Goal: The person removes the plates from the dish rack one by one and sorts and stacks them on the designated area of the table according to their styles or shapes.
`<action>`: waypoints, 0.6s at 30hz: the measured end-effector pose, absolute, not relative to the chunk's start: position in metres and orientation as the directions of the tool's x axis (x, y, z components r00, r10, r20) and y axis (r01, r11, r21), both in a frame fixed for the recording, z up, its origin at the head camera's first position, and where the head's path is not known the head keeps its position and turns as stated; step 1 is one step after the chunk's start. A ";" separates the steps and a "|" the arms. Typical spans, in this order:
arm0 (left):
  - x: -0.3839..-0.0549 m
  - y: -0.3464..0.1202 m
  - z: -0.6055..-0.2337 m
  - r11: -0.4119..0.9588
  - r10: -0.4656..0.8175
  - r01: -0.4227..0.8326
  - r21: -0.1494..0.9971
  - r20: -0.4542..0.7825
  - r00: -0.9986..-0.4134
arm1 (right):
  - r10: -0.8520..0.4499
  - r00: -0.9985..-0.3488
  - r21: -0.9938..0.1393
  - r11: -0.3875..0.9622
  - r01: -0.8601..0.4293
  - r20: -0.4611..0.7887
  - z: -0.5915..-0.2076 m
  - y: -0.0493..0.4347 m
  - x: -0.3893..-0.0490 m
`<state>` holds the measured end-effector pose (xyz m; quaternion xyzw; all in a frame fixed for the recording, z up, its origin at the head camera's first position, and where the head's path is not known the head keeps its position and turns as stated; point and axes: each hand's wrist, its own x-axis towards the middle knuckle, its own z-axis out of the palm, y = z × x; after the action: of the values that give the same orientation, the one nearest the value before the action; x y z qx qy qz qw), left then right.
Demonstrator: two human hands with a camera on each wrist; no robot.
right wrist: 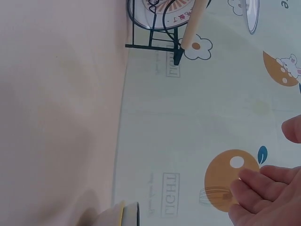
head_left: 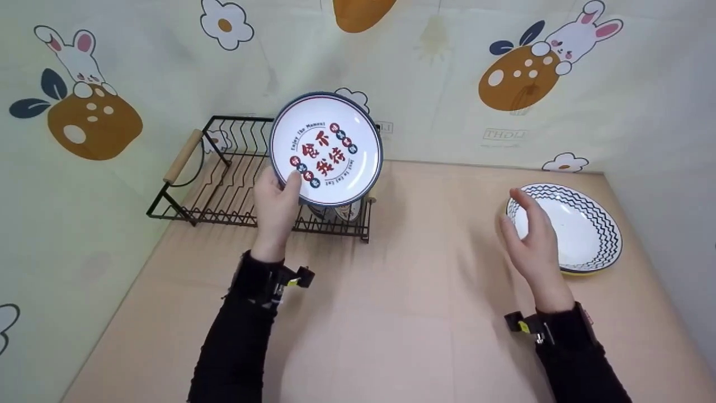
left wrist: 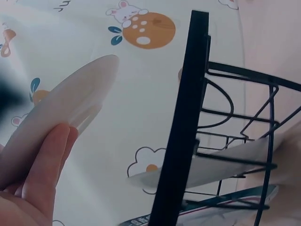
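Over rack [left wrist: 186,117] in head view, left hand [head_left: 275,210] grips plate [head_left: 330,146], thumb on face, fingers behind, likely for steadiness. Right hand [head_left: 534,246] loose, holding nothing, near bowl [head_left: 587,235]. Slots presumably prop dishes [left wrist: 221,165].

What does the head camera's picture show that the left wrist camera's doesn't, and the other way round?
Only the head view shows the right hand, the wavy-patterned bowl and the lettered face of the held plate.

Only the left wrist view shows that plate's pale underside, plus a close, edge-on look at the dishes in the rack; the head view mostly hides them behind the held plate.

Both share the left hand gripping the plate, the black rack, and the rabbit-printed wall covering.
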<state>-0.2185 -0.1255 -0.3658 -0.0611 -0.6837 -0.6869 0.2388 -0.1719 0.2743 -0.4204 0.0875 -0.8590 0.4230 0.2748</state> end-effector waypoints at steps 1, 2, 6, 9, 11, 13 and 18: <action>-0.218 -0.124 -0.366 0.041 -0.240 0.409 0.912 0.407 -0.881 | 0.082 -0.835 -0.680 0.626 -0.382 0.544 -0.421 0.274 -0.172; -0.218 -0.122 -0.367 0.035 -0.238 0.408 0.912 0.404 -0.883 | 0.084 -0.839 -0.684 0.625 -0.376 0.538 -0.421 0.273 -0.172; -0.217 -0.115 -0.368 0.016 -0.222 0.408 0.913 0.401 -0.889 | 0.082 -0.842 -0.689 0.620 -0.376 0.533 -0.422 0.270 -0.173; -0.215 -0.110 -0.370 0.005 -0.203 0.414 0.910 0.406 -0.891 | 0.078 -0.840 -0.690 0.613 -0.384 0.537 -0.422 0.267 -0.173; -0.214 -0.107 -0.372 0.003 -0.191 0.411 0.912 0.404 -0.894 | 0.078 -0.841 -0.696 0.606 -0.386 0.535 -0.422 0.265 -0.173; -0.213 -0.103 -0.373 -0.004 -0.180 0.406 0.914 0.399 -0.899 | 0.077 -0.849 -0.705 0.600 -0.379 0.523 -0.422 0.263 -0.173; -0.210 -0.094 -0.379 -0.017 -0.156 0.382 0.924 0.375 -0.914 | 0.066 -0.861 -0.716 0.589 -0.374 0.504 -0.422 0.257 -0.173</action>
<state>-0.2100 -0.0940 -0.3786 -0.0836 -0.6750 -0.7080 0.1899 -0.1733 0.2575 -0.4220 0.0899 -0.8563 0.4443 0.2476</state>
